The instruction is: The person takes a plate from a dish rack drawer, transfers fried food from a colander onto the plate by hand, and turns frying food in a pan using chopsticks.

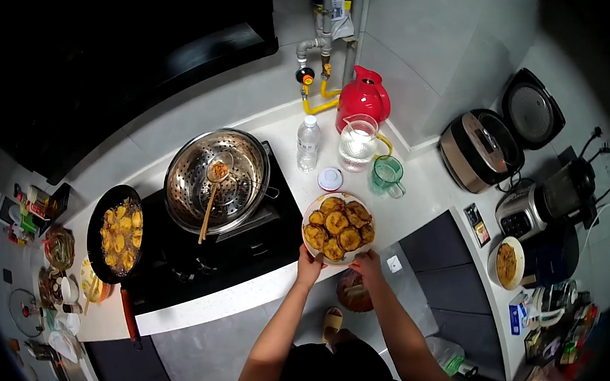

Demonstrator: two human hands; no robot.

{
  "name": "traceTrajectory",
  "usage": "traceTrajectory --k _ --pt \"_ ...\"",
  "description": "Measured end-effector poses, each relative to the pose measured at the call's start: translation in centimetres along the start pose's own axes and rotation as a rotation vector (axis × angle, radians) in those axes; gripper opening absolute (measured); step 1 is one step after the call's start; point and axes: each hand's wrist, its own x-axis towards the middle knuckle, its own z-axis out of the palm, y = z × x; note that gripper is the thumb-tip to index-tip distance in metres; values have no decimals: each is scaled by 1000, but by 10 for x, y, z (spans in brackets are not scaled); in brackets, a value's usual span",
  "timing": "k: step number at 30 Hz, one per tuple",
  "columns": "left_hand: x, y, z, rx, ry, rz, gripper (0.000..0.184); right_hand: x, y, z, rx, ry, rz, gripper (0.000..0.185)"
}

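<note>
A round plate (337, 262) piled with golden-brown fried slices (337, 222) is at the counter's front edge, right of the stove. My left hand (310, 267) grips its near left rim, and my right hand (366, 264) grips the near right rim. Both hands are closed on it, with the fingers partly hidden underneath. Just beyond the plate are a white lid-like disc (330, 179), a green glass mug (387, 177), a clear pitcher (357, 145) and a plastic bottle (308, 144). Whether the plate rests on the counter I cannot tell.
On the black stove (252, 250), a wok (115, 234) holds pieces frying in oil; beside it a steel colander (248, 152) contains a strainer (213, 190). A red thermos (363, 98) stands by the wall. Rightward are a rice cooker (460, 153) and a bowl of food (506, 263).
</note>
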Motion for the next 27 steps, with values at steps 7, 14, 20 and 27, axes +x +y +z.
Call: traceTrajectory --k 7,14,20,27 --pt "-30 24 -27 79 -143 -12 47 -42 37 3 210 -33 -198 33" --pt "-63 53 -83 197 -296 -32 49 -123 65 50 174 228 -160 25" --pt "-83 43 -120 181 -416 18 53 -161 110 71 282 278 -302 25" --pt "-107 36 -117 196 -575 -85 51 -200 139 56 352 383 -327 25"
